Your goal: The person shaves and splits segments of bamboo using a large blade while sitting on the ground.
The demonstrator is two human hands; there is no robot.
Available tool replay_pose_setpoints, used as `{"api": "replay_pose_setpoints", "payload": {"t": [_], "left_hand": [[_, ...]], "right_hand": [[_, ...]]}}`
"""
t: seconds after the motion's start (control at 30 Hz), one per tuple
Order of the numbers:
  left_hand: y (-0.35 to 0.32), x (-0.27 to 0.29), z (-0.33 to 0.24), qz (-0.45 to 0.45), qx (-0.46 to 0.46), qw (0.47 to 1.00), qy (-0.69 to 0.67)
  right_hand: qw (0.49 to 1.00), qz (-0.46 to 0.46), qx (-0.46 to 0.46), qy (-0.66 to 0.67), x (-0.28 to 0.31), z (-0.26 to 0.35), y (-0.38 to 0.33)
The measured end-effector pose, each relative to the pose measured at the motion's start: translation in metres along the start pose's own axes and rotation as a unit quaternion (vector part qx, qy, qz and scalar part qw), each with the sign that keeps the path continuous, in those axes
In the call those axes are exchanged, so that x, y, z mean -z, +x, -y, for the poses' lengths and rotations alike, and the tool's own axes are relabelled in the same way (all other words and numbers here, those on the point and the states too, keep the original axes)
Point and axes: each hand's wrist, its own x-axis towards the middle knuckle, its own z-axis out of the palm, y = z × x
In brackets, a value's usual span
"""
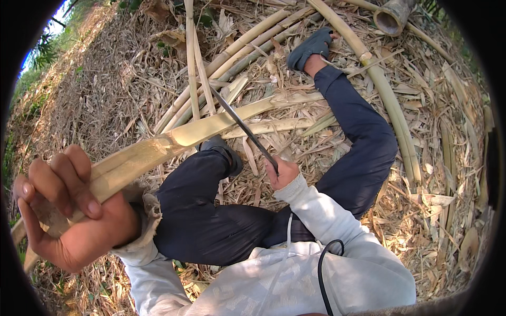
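Note:
A long split bamboo strip [203, 129] slants across the view, its pale inner face up and a node ridge partway along. My left hand [84, 213], raised at the left, is closed with curled fingers around the near part of the strip. The far end reaches toward my outstretched right leg. In my right hand [285, 173], a narrow dark-bladed knife [243, 127] is gripped by its handle, which the fingers mostly hide. Its blade points up and left and crosses the strip; whether they touch I cannot tell.
I sit with legs [363, 152] spread on ground covered in dry leaves and shavings. Bamboo poles [253, 39] lie beyond my feet, two thin strips [191, 58] among them. A bent bamboo length [387, 89] lies right of my leg; a hollow bamboo section [391, 20] rests farther off.

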Motion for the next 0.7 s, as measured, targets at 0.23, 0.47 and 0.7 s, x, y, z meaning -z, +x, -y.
{"api": "replay_pose_setpoints", "payload": {"t": [0.23,0.47,0.7], "left_hand": [[-0.001,0.006,-0.007,0.022,0.018,0.999,0.024],[0.015,0.022,0.005,-0.024,0.014,0.999,0.032],[0.007,0.002,0.002,-0.043,0.024,0.998,0.025]], "right_hand": [[0.995,-0.021,0.090,0.034,0.019,0.049,-0.005],[0.998,0.044,-0.010,-0.050,0.021,0.028,0.004],[0.996,-0.009,-0.022,-0.086,0.000,-0.045,0.007]]}}
